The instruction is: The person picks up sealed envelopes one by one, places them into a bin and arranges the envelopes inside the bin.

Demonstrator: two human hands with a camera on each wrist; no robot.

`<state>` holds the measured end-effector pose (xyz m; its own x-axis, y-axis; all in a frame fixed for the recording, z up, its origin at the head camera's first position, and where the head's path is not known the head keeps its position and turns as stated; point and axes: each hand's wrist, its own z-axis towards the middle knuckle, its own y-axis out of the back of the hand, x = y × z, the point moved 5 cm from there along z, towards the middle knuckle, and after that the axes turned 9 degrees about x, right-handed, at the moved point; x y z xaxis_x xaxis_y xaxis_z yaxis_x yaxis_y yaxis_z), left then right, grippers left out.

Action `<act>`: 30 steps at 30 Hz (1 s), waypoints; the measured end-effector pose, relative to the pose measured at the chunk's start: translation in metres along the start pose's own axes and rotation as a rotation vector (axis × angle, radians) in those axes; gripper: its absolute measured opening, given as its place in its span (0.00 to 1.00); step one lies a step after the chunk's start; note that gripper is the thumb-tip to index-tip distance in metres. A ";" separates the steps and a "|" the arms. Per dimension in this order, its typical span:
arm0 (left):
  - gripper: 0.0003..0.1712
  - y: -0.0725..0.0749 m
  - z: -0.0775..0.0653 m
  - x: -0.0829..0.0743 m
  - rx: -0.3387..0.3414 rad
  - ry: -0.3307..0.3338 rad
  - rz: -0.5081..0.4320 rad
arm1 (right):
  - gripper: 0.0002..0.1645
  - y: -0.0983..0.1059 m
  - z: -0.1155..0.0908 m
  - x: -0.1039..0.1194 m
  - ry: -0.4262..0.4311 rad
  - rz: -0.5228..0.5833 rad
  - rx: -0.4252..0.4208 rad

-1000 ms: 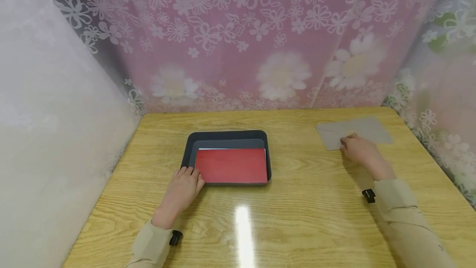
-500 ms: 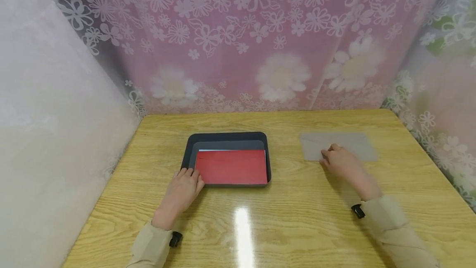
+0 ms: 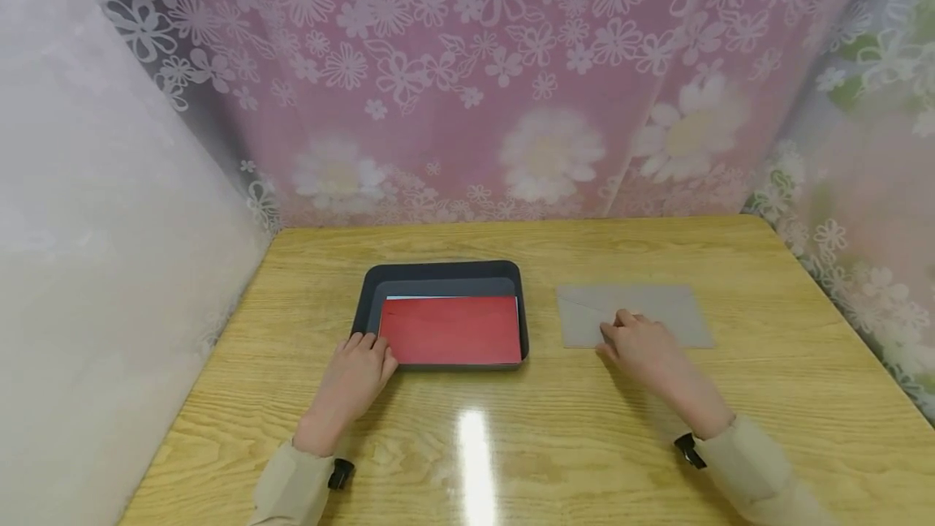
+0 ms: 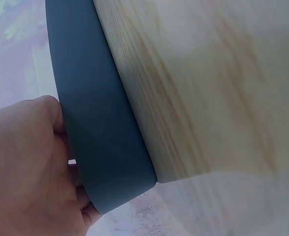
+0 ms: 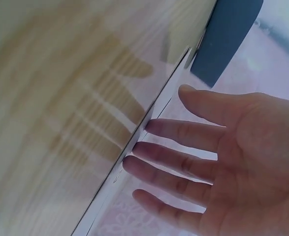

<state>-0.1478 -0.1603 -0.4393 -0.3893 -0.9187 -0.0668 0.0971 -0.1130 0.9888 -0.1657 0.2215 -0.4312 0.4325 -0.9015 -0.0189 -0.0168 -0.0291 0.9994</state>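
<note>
On the table's left half lies a shallow dark grey tray (image 3: pixel 438 270), and in it a red envelope (image 3: pixel 450 331) with a thin white edge showing behind it. My left hand (image 3: pixel 352 376) holds the tray's front left corner. Its fingers go over the rim and out of sight behind the wall in the left wrist view. To the right of the tray lies a flat grey envelope (image 3: pixel 661 301), flap line towards the left. My right hand (image 3: pixel 646 354) rests its fingertips on it. In the right wrist view the fingers are straight and spread against the envelope (image 5: pixel 101 210), thumb apart.
A pale wood-grain table (image 3: pixel 570 445) carries everything and shows a bright strip of reflected light in front. A pink flowered curtain (image 3: pixel 438 104) hangs behind the back edge, with pale sheets at both sides.
My right hand has drawn the grey envelope left and towards the front of the table, turning it straighter. My left hand and the tray stay in place.
</note>
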 end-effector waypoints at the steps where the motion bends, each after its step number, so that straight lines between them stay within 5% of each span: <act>1: 0.15 0.000 0.000 0.000 -0.004 -0.004 0.001 | 0.15 0.000 0.000 0.002 0.002 -0.002 0.001; 6: 0.14 0.001 0.000 0.001 -0.022 -0.010 0.009 | 0.13 0.002 0.008 -0.004 -0.013 0.076 0.001; 12: 0.14 0.001 0.000 0.002 -0.014 -0.003 0.010 | 0.15 0.006 0.036 -0.043 0.004 0.148 -0.025; 20: 0.13 -0.001 0.000 0.002 0.008 -0.004 0.006 | 0.33 -0.002 0.056 -0.074 -0.016 0.322 0.243; 30: 0.13 -0.002 0.001 0.002 0.006 0.001 0.005 | 0.32 -0.004 0.058 -0.069 0.032 0.398 0.320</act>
<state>-0.1496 -0.1611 -0.4417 -0.3883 -0.9194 -0.0622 0.0932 -0.1063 0.9900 -0.2476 0.2594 -0.4355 0.3637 -0.8560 0.3674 -0.4591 0.1784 0.8703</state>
